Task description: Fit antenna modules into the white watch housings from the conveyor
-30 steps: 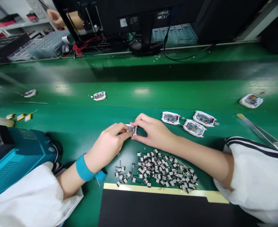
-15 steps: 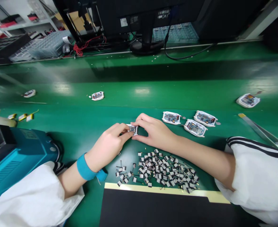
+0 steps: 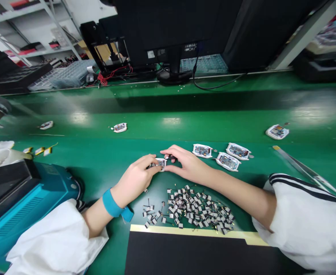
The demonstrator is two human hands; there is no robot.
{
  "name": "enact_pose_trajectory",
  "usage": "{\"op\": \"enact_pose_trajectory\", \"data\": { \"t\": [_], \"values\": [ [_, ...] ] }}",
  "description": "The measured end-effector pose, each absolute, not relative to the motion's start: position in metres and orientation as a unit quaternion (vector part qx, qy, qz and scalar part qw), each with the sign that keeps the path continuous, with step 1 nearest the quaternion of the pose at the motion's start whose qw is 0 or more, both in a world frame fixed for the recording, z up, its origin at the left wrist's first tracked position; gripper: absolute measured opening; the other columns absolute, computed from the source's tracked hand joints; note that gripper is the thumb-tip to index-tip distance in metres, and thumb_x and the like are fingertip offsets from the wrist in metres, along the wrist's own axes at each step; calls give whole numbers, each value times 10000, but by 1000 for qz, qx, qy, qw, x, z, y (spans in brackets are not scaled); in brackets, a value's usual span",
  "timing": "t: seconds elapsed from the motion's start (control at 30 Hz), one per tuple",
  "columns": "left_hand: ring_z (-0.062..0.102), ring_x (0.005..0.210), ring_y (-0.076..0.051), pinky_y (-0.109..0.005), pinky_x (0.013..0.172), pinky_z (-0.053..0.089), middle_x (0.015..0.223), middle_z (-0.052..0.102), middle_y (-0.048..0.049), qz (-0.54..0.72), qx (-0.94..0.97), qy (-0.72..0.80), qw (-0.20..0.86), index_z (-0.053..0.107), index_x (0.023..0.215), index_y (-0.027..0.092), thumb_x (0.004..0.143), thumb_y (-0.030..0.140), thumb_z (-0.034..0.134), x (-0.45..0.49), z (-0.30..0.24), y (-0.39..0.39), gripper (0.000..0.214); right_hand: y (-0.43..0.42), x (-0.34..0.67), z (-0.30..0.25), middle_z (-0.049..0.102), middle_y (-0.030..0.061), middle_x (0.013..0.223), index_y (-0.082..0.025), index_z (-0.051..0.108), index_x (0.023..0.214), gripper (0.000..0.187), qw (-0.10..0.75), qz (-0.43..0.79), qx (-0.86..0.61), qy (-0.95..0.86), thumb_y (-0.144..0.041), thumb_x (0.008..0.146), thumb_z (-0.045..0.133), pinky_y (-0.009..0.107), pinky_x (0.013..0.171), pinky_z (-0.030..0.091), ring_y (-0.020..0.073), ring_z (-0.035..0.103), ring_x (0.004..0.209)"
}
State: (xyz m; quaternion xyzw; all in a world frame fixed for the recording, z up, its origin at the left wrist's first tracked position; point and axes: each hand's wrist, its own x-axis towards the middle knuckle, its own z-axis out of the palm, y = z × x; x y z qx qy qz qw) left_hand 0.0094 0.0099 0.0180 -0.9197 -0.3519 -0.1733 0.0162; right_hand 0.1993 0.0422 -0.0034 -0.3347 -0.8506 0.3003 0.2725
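Observation:
My left hand (image 3: 136, 176) and my right hand (image 3: 185, 164) meet at the middle of the green bench, both pinched on one small white device shell with a circuit board (image 3: 159, 163). The left wrist wears a blue band (image 3: 114, 204). Just in front of the hands lies a heap of several small grey components with thin leads (image 3: 189, 208). Three more white shells with boards (image 3: 223, 154) lie to the right of my right hand.
A black mat with a tan edge (image 3: 190, 252) lies at the near edge. A teal machine (image 3: 21, 198) stands at the left. Single shells lie on the green conveyor belt (image 3: 168, 114), one shell (image 3: 120, 127) at centre-left and another shell (image 3: 277, 132) at the right. A monitor stand (image 3: 175, 74) and cables are behind.
The view has tilted up and pulled back a little. Both hands stay pinched on the same shell; the fingers have shifted only slightly.

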Motion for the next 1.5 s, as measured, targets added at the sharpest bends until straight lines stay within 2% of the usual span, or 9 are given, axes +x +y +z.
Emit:
{"op": "enact_pose_trajectory", "data": {
  "t": [0.13,0.37,0.5,0.67,0.77,0.97,1.17,1.3,1.5],
  "values": [
    [573,903,-176,-313,762,523,905,587,-68,-177,-917,-356,18,614,917,161,815,107,438,10,19,9,210,40,212,-6,564,62,906,-160,580,954,213,341,297,-334,-827,-171,844,398,294,776,449,123,536,860],
    [578,866,-176,-309,728,528,862,592,-68,-188,-910,-369,32,623,893,159,815,108,432,12,16,5,212,27,227,-1,628,27,742,-200,648,797,99,370,258,-412,-792,-228,756,563,320,698,456,143,552,737],
    [575,838,-162,-290,722,521,867,595,-59,-196,-902,-385,9,625,897,168,811,113,449,12,13,5,203,18,228,1,622,36,751,-175,633,810,116,408,308,-433,-742,-248,739,578,272,567,475,115,550,617],
    [568,851,-167,-295,718,517,867,590,-62,-200,-900,-386,23,630,880,167,807,99,440,11,11,5,215,7,233,3,631,39,779,-186,639,778,110,407,361,-431,-720,-263,708,602,267,576,523,124,595,657],
    [563,848,-162,-294,720,513,859,585,-62,-206,-901,-381,23,631,877,167,818,110,426,10,10,5,220,4,235,3,632,37,751,-175,616,745,107,395,382,-447,-706,-273,725,577,260,538,531,112,593,593],
    [551,843,-168,-298,706,509,847,579,-69,-204,-902,-380,27,631,873,159,851,114,340,12,10,4,296,3,233,1,625,37,751,-169,569,744,113,381,368,-459,-713,-281,746,553,260,568,529,115,596,626],
    [544,837,-181,-315,694,503,844,573,-87,-181,-906,-381,46,631,872,141,882,171,271,15,11,4,361,13,217,2,542,12,810,-169,498,756,80,431,453,-383,-680,-241,777,526,227,546,512,68,568,596],
    [535,836,-178,-293,684,491,836,560,-80,-160,-910,-377,70,619,878,144,877,159,288,14,10,4,332,26,200,0,478,-9,807,-166,469,727,100,436,478,-328,-688,-230,776,528,213,534,505,49,549,584],
    [530,788,-170,-258,648,461,833,547,-70,-121,-915,-374,94,605,863,144,863,144,320,15,14,4,285,34,190,-4,470,-19,770,-164,443,704,126,430,486,-325,-688,-225,786,516,188,504,483,38,535,560]
  ]
}}
